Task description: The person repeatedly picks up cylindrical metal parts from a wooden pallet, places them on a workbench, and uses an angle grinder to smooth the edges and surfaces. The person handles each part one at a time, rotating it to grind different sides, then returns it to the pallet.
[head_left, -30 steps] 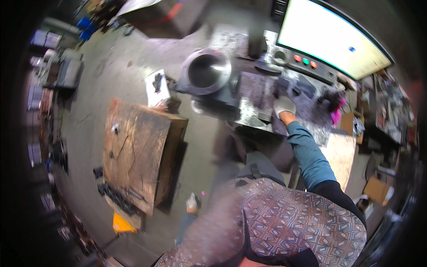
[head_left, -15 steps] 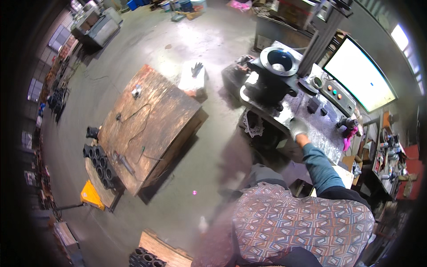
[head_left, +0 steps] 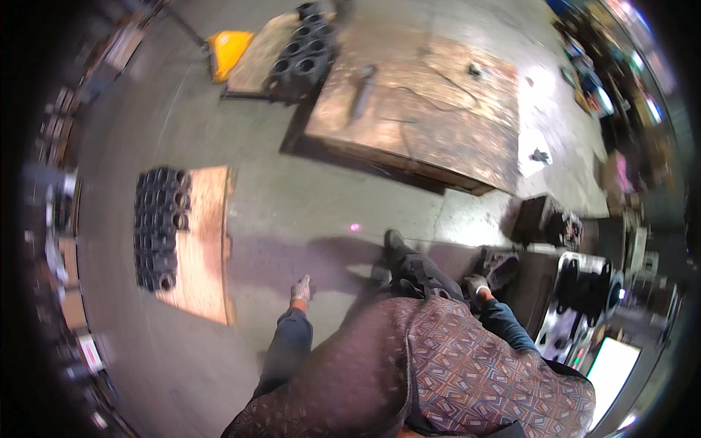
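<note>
My left hand (head_left: 301, 289), in a pale glove, hangs over the floor to the left of my body. Its fingers point forward, loosely apart, and nothing shows in them. My right hand (head_left: 477, 284), also gloved, is low at my right side next to my dark trousers. Just beyond it is a dark metal part (head_left: 501, 267) beside the workbench; whether the hand touches it I cannot tell. The fingers of that hand are small and blurred. Left of me, a wooden pallet (head_left: 208, 255) carries rows of black ring-shaped castings (head_left: 155, 226).
A large wooden crate (head_left: 431, 139) stands ahead, with a cable and a tool on top. Beyond it to the left are a yellow pallet jack (head_left: 231, 52) and more black castings (head_left: 299, 62). At right are the workbench (head_left: 558, 321) and a lit screen (head_left: 612, 372).
My view has swung left, away from the workbench, toward the pallet. My right hand has left the bench top and come down to my side. My left hand has come into view.
</note>
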A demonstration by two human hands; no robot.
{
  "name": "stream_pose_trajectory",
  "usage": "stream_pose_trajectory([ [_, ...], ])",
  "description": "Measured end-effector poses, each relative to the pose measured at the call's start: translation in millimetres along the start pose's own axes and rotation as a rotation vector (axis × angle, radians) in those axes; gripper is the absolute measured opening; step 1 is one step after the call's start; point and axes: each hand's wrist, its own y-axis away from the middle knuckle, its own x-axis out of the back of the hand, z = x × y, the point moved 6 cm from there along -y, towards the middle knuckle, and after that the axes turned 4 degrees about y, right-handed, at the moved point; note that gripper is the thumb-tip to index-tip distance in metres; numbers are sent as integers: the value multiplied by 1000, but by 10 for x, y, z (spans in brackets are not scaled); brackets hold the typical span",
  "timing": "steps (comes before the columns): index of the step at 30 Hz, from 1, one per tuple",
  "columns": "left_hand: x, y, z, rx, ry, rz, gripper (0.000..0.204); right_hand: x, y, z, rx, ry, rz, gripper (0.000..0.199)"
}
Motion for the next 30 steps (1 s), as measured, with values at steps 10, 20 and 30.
stream_pose_trajectory([
  [10,166,510,495,247,387,-119,44,1012,-2608,117,-664,-1389,-67,25],
  [20,993,67,1863,131,678,63,57,3167,-5573,-1076,-444,-1139,-194,18],
  [30,2238,-1411,3155,271,386,-26,46,3305,-6872,-1656,-826,-1353,-59,30],
])
